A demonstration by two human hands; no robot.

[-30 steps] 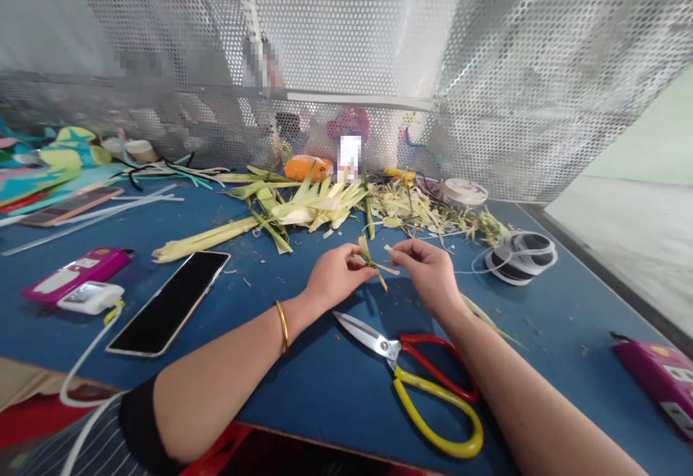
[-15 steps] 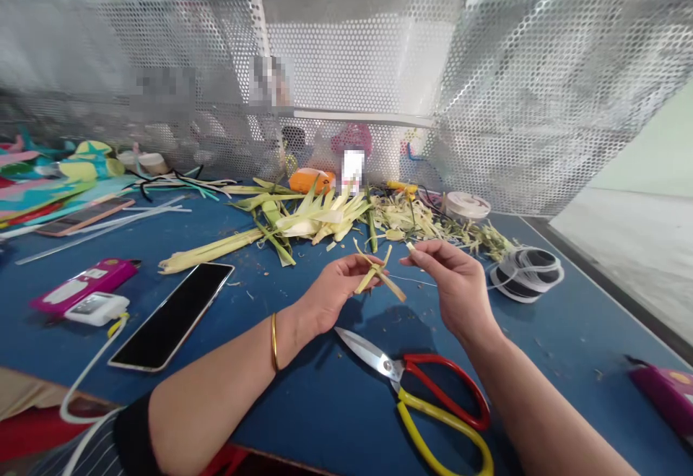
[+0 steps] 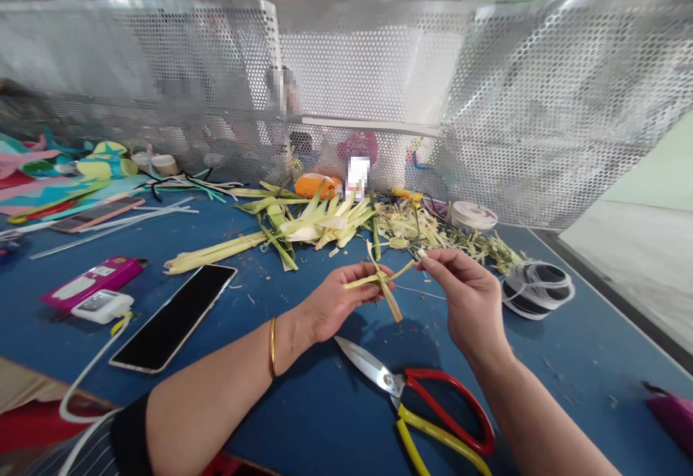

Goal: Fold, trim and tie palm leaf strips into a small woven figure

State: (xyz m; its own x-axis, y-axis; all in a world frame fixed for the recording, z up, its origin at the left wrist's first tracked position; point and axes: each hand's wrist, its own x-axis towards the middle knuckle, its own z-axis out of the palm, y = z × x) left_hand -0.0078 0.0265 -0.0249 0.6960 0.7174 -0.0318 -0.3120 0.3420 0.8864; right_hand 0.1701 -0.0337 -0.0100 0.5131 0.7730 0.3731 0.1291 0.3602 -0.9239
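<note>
A small cross of pale green leaf strips [image 3: 383,278] is pinched in my left hand [image 3: 338,295], its loose ends pointing several ways. One of those ends runs right to the fingertips of my right hand [image 3: 471,295]. Thumb and forefinger there are closed on a pale leaf strip tip [image 3: 421,253]; whether it belongs to the cross I cannot tell. A thin white thread [image 3: 419,291] passes behind both hands towards a black-and-white spool [image 3: 538,288]. Below the hands, scissors [image 3: 387,381] with one red and one yellow handle lie on the blue table.
Leaf husks [image 3: 325,223] and shredded scraps [image 3: 411,223] are heaped at the back, before a perforated metal screen [image 3: 368,64]. Left lie a black-screened phone [image 3: 176,317], a magenta device [image 3: 89,284] and a white corded device [image 3: 102,306]. A white tape roll [image 3: 474,214] stands back right.
The leaf cross has turned in my left hand, and one end now reaches my right fingertips. My right hand is slightly lower and farther right in view; the whole view has shifted a little.
</note>
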